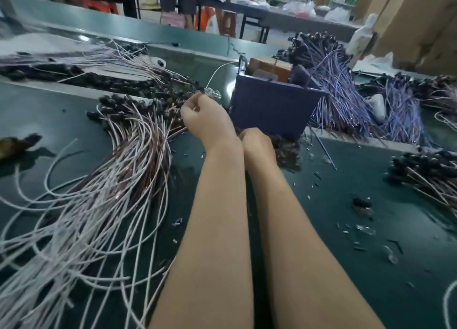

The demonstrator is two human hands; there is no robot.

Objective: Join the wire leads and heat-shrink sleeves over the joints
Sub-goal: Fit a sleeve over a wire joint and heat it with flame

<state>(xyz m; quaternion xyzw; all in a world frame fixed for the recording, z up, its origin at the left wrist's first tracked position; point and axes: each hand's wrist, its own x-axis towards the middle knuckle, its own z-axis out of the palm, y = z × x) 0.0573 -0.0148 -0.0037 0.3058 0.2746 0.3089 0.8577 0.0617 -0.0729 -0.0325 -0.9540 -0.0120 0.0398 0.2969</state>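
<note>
My left hand (205, 120) is raised beside the blue box (272, 108). Its curled fingers pinch a small clear-tipped bundle (213, 94), and a thin white wire lead (218, 71) runs up and away from it. My right hand (257, 143) lies lower, against the front of the box. Its fingers reach down into a heap of small dark sleeves (288, 153) and are hidden. A big fan of white and brown wire leads (103, 192) with dark ends covers the green table (346, 266) to my left.
Purple wire bundles (346, 93) lean behind and right of the box. More dark-ended leads (430, 177) lie at the right edge and along the far left (74, 68). Cut sleeve bits (358, 232) are scattered over the mat. Benches and cartons stand in the background.
</note>
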